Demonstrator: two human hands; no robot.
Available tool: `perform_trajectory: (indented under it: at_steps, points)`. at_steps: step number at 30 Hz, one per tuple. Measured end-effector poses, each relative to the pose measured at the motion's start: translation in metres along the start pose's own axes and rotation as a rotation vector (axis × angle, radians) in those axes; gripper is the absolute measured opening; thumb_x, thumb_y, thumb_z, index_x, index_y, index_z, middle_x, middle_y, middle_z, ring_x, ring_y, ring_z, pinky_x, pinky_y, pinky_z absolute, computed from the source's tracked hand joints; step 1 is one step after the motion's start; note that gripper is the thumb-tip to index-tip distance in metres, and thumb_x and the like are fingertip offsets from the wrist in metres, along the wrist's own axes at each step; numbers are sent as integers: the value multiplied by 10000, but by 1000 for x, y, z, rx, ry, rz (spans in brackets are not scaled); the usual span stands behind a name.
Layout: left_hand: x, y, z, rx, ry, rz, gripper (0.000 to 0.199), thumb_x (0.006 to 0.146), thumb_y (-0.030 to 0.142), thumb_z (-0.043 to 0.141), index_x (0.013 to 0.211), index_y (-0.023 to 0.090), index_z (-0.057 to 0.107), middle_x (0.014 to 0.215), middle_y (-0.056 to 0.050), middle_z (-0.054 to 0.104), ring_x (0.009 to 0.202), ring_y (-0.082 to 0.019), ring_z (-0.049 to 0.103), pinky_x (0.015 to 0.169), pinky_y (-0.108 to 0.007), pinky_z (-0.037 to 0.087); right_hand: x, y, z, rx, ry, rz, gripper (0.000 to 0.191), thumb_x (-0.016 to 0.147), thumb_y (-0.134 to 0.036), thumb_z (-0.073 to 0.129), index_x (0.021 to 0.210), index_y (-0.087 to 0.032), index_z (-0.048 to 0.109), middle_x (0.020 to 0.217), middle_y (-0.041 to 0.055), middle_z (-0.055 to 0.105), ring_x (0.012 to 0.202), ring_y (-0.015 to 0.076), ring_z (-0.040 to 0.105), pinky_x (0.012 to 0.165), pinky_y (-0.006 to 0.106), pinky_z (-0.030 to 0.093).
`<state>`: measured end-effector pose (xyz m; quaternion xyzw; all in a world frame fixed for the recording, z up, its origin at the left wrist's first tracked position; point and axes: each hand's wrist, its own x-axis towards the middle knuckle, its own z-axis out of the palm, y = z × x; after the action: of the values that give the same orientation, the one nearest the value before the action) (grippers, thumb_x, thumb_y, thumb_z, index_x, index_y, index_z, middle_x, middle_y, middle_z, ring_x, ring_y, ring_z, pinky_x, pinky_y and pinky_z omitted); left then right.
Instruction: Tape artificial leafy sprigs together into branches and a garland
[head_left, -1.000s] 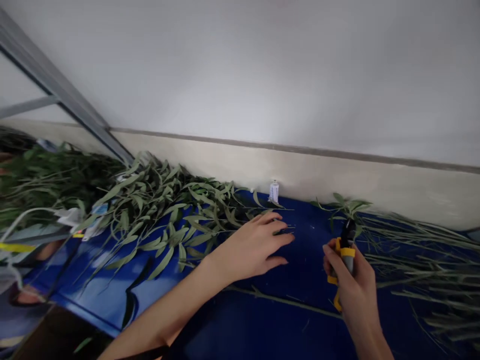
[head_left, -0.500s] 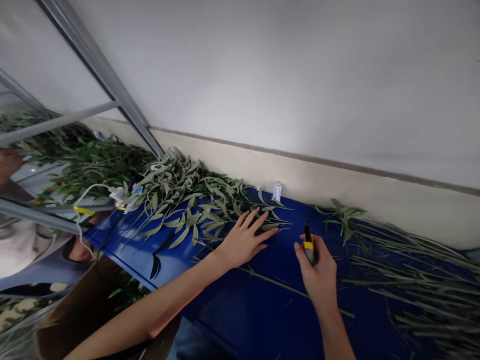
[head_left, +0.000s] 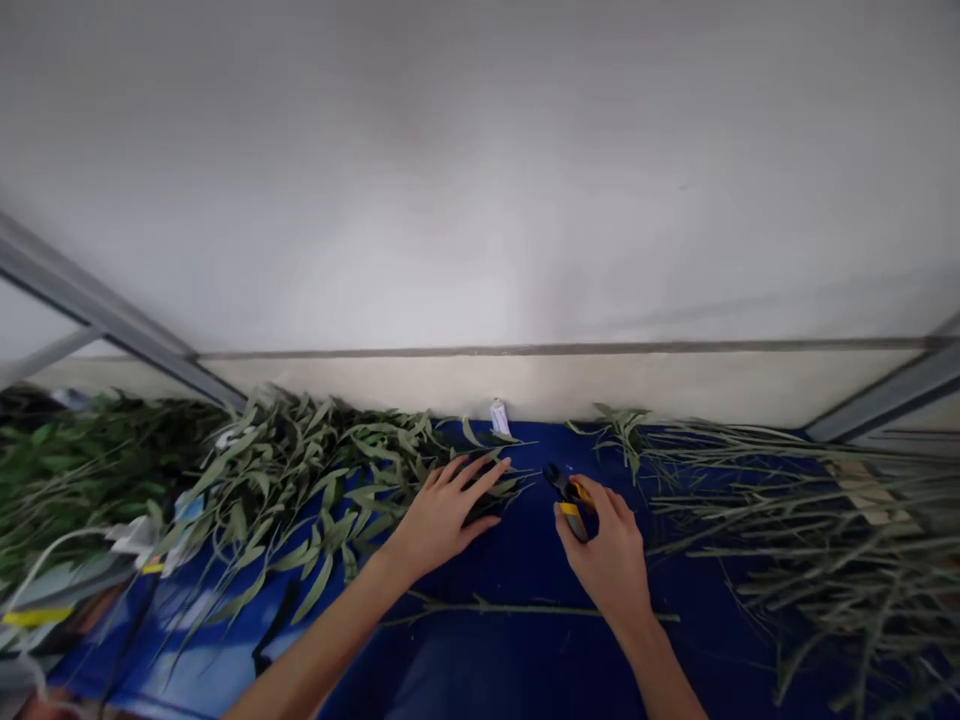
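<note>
With fingers spread, my left hand (head_left: 450, 508) lies over the right end of a heap of leafy green branches (head_left: 322, 470). My right hand (head_left: 609, 550) is closed around a pair of cutting pliers (head_left: 571, 508) with yellow and grey handles; their dark jaws point up and left, a little way from the twig tips. A long bare stem (head_left: 510, 607) lies across the blue tabletop (head_left: 480, 665), passing below my left hand and behind my right wrist. Whether my left fingers press on a twig I cannot tell.
Bare stems (head_left: 810, 520) are piled on the right, with a small leafy sprig (head_left: 622, 430) at their near-wall end. A small white labelled item (head_left: 499, 417) stands against the wall. At left are a white power strip (head_left: 135, 540) with cable and a metal frame (head_left: 142, 340).
The view has swung to the right and levelled. The pliers' jaws now show turned up and left, their handles apart. My left hand stays spread over the branches.
</note>
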<state>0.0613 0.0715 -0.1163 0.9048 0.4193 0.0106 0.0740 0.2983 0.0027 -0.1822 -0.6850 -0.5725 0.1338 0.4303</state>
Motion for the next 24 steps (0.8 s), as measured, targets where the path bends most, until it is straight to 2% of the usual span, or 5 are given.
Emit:
perform_trajectory:
  at_steps: [6,13,18,22,24]
  points:
    - [9,-18,-4,-42,-75,119,654,936,180,676,1534,329,457,1494,-93,579,1318,-326,585,1096,-535,500,10,6,-20,-133,-42,33,375,906,-379,606,1259,-252,622,1076,82,732,983,302,665,876,453,502]
    - [0,-10,4,-78,-113,63,1002,837,226,802,1639,339,211,1652,-151,357,1417,-407,482,1137,-574,446,3,23,-17,-535,-46,125,370,926,-353,611,1279,-246,638,1150,150,714,1122,402,605,860,515,440]
    - [-5,2,0,-42,-157,27,905,894,191,704,1643,266,202,1317,-142,658,1255,-350,593,1082,-519,490,5,33,-16,-577,-8,165,440,931,-439,629,1335,-268,605,1178,157,681,1124,419,565,847,551,438]
    - [-4,5,-9,61,-155,66,867,881,62,595,1638,261,222,1109,-104,704,1139,-325,611,1032,-488,509,8,30,-17,-522,15,93,430,929,-434,618,1321,-257,623,1254,173,640,1230,444,494,927,632,408]
    - [-3,7,-11,88,-158,92,848,860,16,546,1629,226,259,1090,-119,704,1136,-330,609,1032,-486,504,15,20,-13,-412,-46,27,381,948,-345,571,1304,-230,643,1304,174,624,1272,412,485,997,610,398]
